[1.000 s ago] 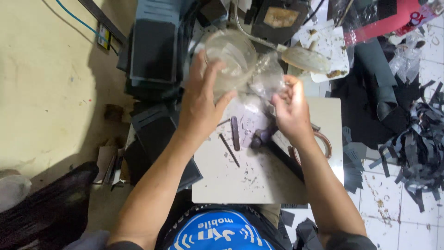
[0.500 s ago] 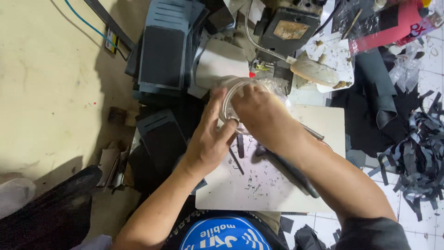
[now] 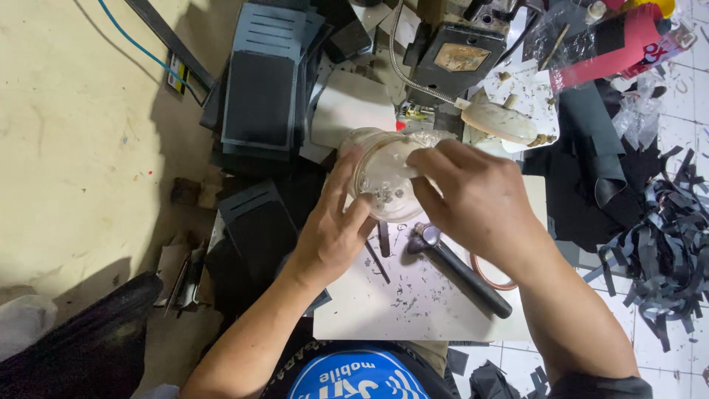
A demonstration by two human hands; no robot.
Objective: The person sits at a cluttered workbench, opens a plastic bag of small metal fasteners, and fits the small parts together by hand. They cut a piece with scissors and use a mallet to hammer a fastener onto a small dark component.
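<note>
While the pale floor [image 3: 66, 133] stretches wide and bare far out beyond the left hand, everything close to the hands is crowded. Dark grey slotted panels [image 3: 262, 81] lie stacked just past the left hand, and a black machine [image 3: 454, 52] sits beyond both hands, its top cut off by the frame edge. Under the hands lies a white work board [image 3: 428, 303]; its near half, toward the person, is the only open room, dusted with dark specks. Off beyond the right hand, black strips of scrap [image 3: 665, 244] pile up on the white tiles.

Both hands meet on a clear plastic jar [image 3: 384, 174], held above the board's far edge. The left hand [image 3: 336, 233] cups it from the near side, fingers curled round its wall. The right hand [image 3: 476, 196] grips its far end, fingers closed over it; whether a lid sits under them I cannot tell. Small metal bits show dimly through the jar wall, too blurred to name.

Just below the jar lies a black-handled hammer [image 3: 461, 273], its handle running under the right wrist. A brown ring [image 3: 491, 279] peeks out beside it, mostly hidden by the forearm.

Half a second ago the right hand covered the jar almost wholly; now the jar's clear side shows between the hands.
</note>
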